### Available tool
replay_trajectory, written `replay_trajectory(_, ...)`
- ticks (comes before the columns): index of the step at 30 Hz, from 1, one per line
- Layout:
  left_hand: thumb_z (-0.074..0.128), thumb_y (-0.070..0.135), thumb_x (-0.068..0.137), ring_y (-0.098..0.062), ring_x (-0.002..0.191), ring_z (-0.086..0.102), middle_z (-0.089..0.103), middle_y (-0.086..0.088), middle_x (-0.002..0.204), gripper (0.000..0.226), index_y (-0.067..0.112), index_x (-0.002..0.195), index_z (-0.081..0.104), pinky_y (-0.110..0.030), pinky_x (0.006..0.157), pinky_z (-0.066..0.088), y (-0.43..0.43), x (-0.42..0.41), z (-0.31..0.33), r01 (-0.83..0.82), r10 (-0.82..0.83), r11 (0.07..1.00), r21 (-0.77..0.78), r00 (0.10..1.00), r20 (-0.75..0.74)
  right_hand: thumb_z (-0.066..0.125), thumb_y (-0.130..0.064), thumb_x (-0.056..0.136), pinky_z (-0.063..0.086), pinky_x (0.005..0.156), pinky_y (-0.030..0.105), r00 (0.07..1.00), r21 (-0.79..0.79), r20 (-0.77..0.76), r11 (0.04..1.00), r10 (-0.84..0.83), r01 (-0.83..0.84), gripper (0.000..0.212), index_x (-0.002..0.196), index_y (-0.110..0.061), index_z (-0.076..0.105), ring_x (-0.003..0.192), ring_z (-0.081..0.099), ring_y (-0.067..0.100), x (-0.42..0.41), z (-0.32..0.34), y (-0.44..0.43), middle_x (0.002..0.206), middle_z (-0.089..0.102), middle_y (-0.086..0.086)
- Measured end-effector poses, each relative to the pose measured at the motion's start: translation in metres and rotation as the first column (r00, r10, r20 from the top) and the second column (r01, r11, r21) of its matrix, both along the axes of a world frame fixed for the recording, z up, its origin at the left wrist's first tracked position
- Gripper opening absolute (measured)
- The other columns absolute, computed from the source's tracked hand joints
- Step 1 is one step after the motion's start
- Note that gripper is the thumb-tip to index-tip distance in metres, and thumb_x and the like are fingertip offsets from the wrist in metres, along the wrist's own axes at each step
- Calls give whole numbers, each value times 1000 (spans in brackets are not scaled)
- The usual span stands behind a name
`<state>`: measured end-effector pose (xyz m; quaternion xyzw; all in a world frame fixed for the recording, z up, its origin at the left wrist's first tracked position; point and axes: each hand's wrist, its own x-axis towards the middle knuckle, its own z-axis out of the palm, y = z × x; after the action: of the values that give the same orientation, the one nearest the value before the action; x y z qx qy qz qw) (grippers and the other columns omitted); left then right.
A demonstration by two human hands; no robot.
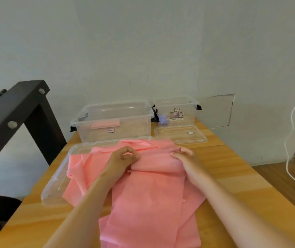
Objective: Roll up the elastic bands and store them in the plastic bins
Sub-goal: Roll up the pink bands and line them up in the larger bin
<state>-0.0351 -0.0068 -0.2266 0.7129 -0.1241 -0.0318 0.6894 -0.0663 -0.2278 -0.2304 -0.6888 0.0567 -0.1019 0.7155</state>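
Two hands at the far edge of the pink elastic band (pixel 148 194), spread on the table (pixel 232 176): left hand (pixel 123 158) and right hand (pixel 184 154) each pinch its fold with curled fingers, seemingly to start the roll; the open bin (pixel 134 126) waits just behind (one pink roll (pixel 105 124) inside).

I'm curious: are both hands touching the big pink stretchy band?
Touching. The head view shows the left hand and right hand both pinching folds of the wide pink elastic band.
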Motion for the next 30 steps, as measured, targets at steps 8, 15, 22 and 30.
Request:
replay_trajectory(8,62,13,91,-10,52,41,50,1,65,5,11,87,60,-20,44,34,-1,16,-6,-45,45,999,-5,990,137,59,-1,87,42,56,19,992,39,-4,992,124,-124,10,86,1,69,66,57,13,31,-5,-9,73,64,3)
replay_trajectory(15,69,10,70,-12,50,53,57,-3,62,8,15,76,72,-20,45,46,5,17,-7,49,-66,956,-289,996,-52,51,9,86,44,51,21,976,350,56,912,210,-216,35,68,-15,70,56,57,13,32,-18,-8,64,61,4)
replay_trajectory(22,30,5,93,-15,56,61,65,-9,68,48,6,69,72,-20,49,49,2,22,-8,-6,-33,960,-282,991,-131,48,-4,85,37,58,29,979,220,100,956,177,-195,37,59,-17,71,64,53,16,30,-17,-17,65,60,2)
replay_trajectory(30,62,30,78,-13,48,50,54,-8,60,24,9,67,64,-19,44,44,-1,17,-9,-82,68,976,-203,995,-72,73,-16,83,46,84,28,974,-53,153,986,164,-158,10,74,-12,76,84,66,15,25,-17,-20,84,74,9)
